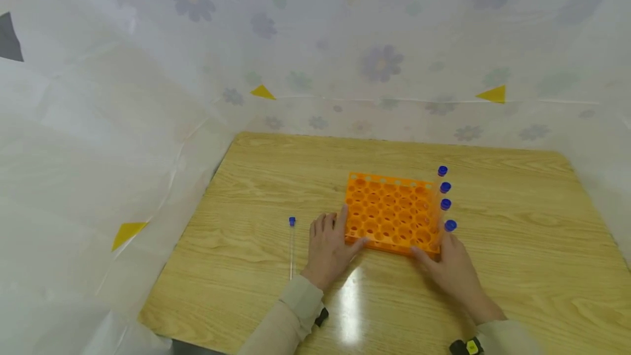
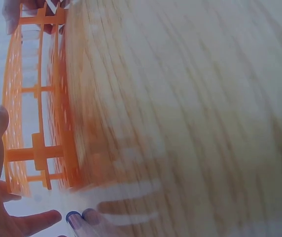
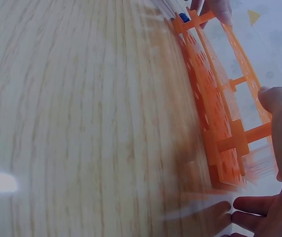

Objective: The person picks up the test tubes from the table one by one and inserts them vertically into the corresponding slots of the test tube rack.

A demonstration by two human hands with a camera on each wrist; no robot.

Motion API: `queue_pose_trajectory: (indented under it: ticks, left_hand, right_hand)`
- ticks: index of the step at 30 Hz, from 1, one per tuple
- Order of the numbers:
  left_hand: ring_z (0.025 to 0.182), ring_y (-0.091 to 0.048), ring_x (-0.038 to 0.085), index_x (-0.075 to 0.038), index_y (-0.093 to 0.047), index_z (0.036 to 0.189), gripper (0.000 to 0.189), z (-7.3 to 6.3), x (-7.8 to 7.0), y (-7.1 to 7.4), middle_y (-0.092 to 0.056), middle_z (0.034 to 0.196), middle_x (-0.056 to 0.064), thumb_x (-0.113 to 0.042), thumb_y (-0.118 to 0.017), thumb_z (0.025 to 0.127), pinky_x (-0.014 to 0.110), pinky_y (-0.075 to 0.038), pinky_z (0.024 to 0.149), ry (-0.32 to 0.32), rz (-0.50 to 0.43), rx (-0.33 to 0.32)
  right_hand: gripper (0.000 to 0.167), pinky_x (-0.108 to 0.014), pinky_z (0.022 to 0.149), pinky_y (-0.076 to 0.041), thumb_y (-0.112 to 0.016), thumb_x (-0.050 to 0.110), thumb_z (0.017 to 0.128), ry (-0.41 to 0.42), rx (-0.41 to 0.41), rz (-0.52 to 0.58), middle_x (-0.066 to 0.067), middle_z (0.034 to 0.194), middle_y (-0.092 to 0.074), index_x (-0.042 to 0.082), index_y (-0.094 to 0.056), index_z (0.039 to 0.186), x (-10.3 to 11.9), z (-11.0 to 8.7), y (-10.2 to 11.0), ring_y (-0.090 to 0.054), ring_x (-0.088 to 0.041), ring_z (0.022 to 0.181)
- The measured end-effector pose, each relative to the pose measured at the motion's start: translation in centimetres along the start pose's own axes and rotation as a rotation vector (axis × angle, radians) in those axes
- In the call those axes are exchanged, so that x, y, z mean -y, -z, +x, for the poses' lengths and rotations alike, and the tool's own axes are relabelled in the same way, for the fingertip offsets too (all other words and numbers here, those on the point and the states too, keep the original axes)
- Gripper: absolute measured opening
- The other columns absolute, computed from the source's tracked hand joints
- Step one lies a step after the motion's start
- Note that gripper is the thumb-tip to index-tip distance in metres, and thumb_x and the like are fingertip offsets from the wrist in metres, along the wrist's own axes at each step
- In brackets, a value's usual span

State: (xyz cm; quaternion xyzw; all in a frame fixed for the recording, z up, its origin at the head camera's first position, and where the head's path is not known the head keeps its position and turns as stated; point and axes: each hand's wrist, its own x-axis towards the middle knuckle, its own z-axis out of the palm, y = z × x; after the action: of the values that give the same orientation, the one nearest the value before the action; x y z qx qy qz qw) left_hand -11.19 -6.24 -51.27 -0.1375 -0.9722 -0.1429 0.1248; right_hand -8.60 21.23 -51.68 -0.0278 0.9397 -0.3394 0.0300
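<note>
An orange test tube rack (image 1: pixel 386 215) stands on the table in the head view, with several blue-capped test tubes (image 1: pixel 445 204) upright along its right end. My left hand (image 1: pixel 329 250) holds the rack's near left corner, thumb at the front edge and index finger along the left side. At the near right corner my right hand (image 1: pixel 455 270) grips the rack, its thumb at the front edge and its fingers partly hidden behind the nearest capped tube. Both wrist views show the rack's open frame (image 2: pixel 40 153) with a thumb at its upper edge.
One clear test tube (image 1: pixel 292 245) with a blue cap lies on the table left of my left hand, its lower end near the sleeve. The wood-grain table (image 1: pixel 532 223) meets white flowered sheeting (image 1: pixel 315 26) at the back and left.
</note>
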Motion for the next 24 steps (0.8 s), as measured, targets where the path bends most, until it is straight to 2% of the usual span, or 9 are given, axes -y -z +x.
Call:
queue_pose_trajectory:
  ticks: [5,8,13,15,17,20,22,24]
  left_hand:
    - [0.123,-0.051,0.037,-0.009,-0.034,0.153,0.087,0.0,-0.1,0.1,-0.055,0.132,0.019,-0.067,-0.052,0.091,0.049,-0.042,0.106,-0.014,0.005,-0.009]
    - [0.125,-0.049,0.036,-0.006,-0.033,0.152,0.088,0.0,-0.1,0.5,-0.052,0.135,0.02,-0.067,-0.052,0.091,0.049,-0.041,0.109,-0.016,0.005,0.014]
    - [0.134,-0.043,0.036,-0.003,-0.025,0.155,0.085,0.5,0.2,1.7,-0.043,0.146,0.02,-0.063,-0.044,0.097,0.049,-0.036,0.114,0.057,-0.124,0.127]
    - [0.137,-0.04,0.037,-0.002,-0.024,0.155,0.079,0.9,0.5,2.5,-0.04,0.149,0.021,-0.056,-0.044,0.101,0.051,-0.034,0.115,0.106,-0.209,0.147]
    - [0.138,-0.04,0.039,-0.002,-0.025,0.155,0.071,1.3,0.9,3.3,-0.039,0.15,0.022,-0.046,-0.046,0.103,0.052,-0.036,0.114,0.14,-0.261,0.13]
    - [0.137,-0.041,0.04,-0.004,-0.026,0.155,0.069,1.7,1.7,4.1,-0.038,0.151,0.022,-0.035,-0.054,0.1,0.052,-0.041,0.109,0.195,-0.276,0.113]
    - [0.134,-0.044,0.04,-0.004,-0.028,0.154,0.069,1.7,2.2,4.5,-0.04,0.149,0.022,-0.029,-0.059,0.098,0.051,-0.047,0.104,0.213,-0.245,0.112]
    - [0.128,-0.049,0.04,-0.003,-0.031,0.153,0.07,1.5,2.5,4.8,-0.043,0.146,0.023,-0.026,-0.063,0.096,0.049,-0.052,0.096,0.225,-0.199,0.136]
  right_hand:
    - [0.101,-0.07,0.108,-0.027,-0.054,0.058,0.096,-0.016,-0.02,-0.019,-0.039,0.152,-0.027,0.007,0.006,0.159,0.0,-0.2,-0.5,-0.031,-0.059,0.135]
    - [0.102,-0.071,0.108,-0.026,-0.052,0.059,0.096,-0.04,-0.009,-0.031,-0.04,0.152,-0.026,0.006,0.007,0.158,0.1,-0.4,-0.6,-0.03,-0.06,0.135]
    - [0.102,-0.071,0.108,-0.024,-0.05,0.062,0.095,-0.06,0.007,-0.03,-0.039,0.153,-0.024,0.009,0.011,0.158,0.2,-0.4,-0.6,-0.027,-0.059,0.136]
    - [0.102,-0.071,0.108,-0.024,-0.051,0.062,0.095,-0.049,-0.008,-0.028,-0.039,0.153,-0.024,0.011,0.011,0.158,0.0,-0.3,-0.6,-0.028,-0.059,0.136]
    - [0.101,-0.071,0.108,-0.025,-0.051,0.06,0.096,-0.035,-0.028,-0.028,-0.039,0.152,-0.025,0.012,0.011,0.158,-0.1,-0.3,-0.7,-0.029,-0.059,0.135]
    - [0.1,-0.071,0.107,-0.026,-0.052,0.059,0.096,-0.021,-0.046,-0.033,-0.04,0.151,-0.027,0.012,0.01,0.159,-0.2,-0.3,-0.7,-0.031,-0.059,0.134]
    - [0.101,-0.071,0.107,-0.026,-0.052,0.059,0.096,-0.025,-0.041,-0.039,-0.04,0.151,-0.027,0.012,0.011,0.158,-0.2,-0.3,-0.8,-0.031,-0.059,0.134]
    - [0.101,-0.071,0.107,-0.026,-0.051,0.06,0.096,-0.032,-0.033,-0.047,-0.04,0.151,-0.027,0.012,0.012,0.158,-0.1,-0.3,-0.8,-0.031,-0.059,0.133]
